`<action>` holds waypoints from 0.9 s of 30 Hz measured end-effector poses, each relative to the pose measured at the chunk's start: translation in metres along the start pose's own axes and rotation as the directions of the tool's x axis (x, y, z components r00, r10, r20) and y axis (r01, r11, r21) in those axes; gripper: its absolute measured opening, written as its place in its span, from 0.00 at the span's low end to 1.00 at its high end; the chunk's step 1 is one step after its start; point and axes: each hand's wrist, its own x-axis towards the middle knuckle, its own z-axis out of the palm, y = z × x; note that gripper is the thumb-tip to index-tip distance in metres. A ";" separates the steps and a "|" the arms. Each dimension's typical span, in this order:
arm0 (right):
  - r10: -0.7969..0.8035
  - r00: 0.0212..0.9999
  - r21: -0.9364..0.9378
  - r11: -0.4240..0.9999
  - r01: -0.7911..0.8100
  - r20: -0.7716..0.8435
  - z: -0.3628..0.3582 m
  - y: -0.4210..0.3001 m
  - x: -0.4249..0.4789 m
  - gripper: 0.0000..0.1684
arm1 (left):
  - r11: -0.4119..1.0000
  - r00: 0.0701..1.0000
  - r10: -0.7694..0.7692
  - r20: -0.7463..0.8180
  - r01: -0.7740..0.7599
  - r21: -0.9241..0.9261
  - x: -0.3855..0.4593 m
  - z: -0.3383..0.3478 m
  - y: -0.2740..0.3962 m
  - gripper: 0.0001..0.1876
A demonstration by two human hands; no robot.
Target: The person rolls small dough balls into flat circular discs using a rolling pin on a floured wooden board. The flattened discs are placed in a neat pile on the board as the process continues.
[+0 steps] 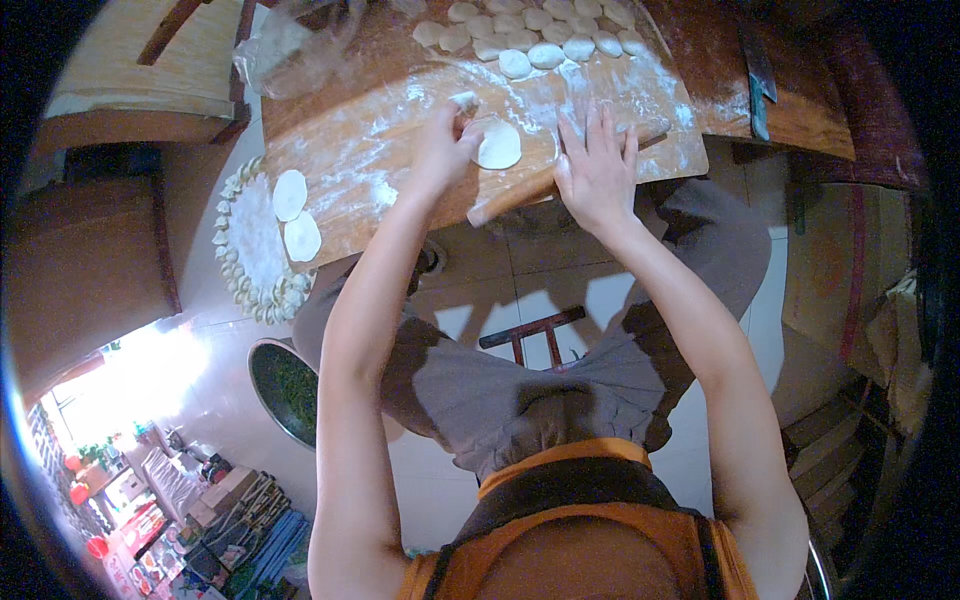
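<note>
A thin round dough wrapper (501,145) lies on the floured wooden board (345,150). My left hand (448,146) is at its left edge, thumb over the rim and fingers curled. A small white patch beside those fingertips is too blurred to identify. My right hand (598,169) lies flat across a wooden rolling pin (517,196), fingers straight and spread. The pin slants along the board's near edge, its left end past that edge. Flattened dough pieces (546,55) sit in rows at the far side. Two rolled wrappers (302,235) rest at the left corner.
A round tray (259,225) rimmed with folded dumplings is left of the board. Below it stands a bowl of chopped greens (296,390). A clear plastic bag (281,56) lies at the far left corner. At right is a knife (759,90); a wooden stool (534,330) shows below.
</note>
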 end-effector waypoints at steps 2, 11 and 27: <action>0.014 1.000 0.002 1.000 -0.013 -0.017 0.009 -0.002 0.008 0.32 | 0.990 0.995 -0.087 0.059 0.092 -0.102 -0.012 -0.003 -0.007 0.23; 0.066 0.996 0.099 0.992 -0.072 0.059 0.013 -0.019 0.047 0.35 | 0.996 0.996 0.078 0.030 -0.079 0.048 0.019 -0.006 0.004 0.24; -0.003 1.000 0.043 0.999 0.004 -0.023 0.009 -0.013 0.011 0.36 | 0.992 0.979 -0.123 -0.163 0.119 -0.030 0.007 -0.009 -0.007 0.26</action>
